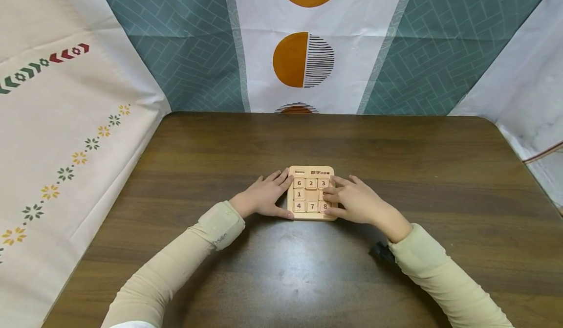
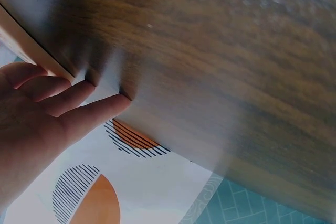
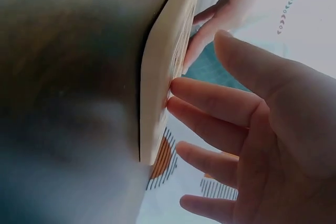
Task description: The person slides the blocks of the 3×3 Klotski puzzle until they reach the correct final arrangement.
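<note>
A light wooden number slide puzzle (image 1: 311, 194) lies flat on the table, its square tiles marked with digits. The top row reads 6, 2, 3 and the bottom row 4, 7, 8. Tile 1 (image 1: 299, 194) is at the middle left, beside a bare centre slot; fingers partly cover the tile at the middle right. My left hand (image 1: 266, 196) rests along the puzzle's left edge, fingers spread and thumb at the lower left corner. From the right, my right hand (image 1: 358, 203) reaches over the puzzle with fingertips (image 3: 177, 85) on the tiles, its fingers extended and only slightly bent.
The dark brown wooden table (image 1: 220, 147) stretches out around the puzzle. Behind its far edge hangs a teal and white patterned cloth (image 1: 189, 49). An off-white embroidered cloth (image 1: 53, 137) borders the left side. Pale bands wrap both wrists.
</note>
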Demonstrator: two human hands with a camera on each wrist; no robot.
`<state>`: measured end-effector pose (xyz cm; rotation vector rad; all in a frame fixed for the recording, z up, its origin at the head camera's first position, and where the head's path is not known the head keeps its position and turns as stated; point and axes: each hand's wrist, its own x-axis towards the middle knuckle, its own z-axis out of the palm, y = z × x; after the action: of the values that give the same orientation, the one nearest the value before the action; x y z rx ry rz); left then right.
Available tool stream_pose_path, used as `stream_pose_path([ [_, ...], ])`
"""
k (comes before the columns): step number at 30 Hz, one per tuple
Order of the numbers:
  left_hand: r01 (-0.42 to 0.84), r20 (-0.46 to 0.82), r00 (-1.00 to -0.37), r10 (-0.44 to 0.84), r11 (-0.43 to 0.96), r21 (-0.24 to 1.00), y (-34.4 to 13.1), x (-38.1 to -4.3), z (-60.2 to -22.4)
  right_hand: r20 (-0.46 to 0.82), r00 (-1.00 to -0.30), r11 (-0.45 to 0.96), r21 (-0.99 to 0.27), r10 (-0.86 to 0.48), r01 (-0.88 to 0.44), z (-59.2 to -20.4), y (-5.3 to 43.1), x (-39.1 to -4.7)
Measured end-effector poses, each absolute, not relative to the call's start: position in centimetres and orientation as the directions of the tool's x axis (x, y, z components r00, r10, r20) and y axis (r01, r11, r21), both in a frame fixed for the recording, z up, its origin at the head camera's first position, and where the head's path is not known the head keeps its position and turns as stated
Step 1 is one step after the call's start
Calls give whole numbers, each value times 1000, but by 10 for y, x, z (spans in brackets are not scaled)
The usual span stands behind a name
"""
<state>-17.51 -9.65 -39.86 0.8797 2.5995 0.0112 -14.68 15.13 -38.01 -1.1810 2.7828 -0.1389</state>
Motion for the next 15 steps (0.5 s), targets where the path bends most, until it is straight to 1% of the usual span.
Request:
stream_pose_path([
  [6, 583, -361, -728, 583, 803, 123, -97, -176, -398, -68, -687, 688, -148, -723, -710, -382, 148, -144],
  [15, 582, -355, -727, 587, 802, 135, -95, -176, -398, -69, -648, 650, -161, -758, -743, -384, 136, -144],
])
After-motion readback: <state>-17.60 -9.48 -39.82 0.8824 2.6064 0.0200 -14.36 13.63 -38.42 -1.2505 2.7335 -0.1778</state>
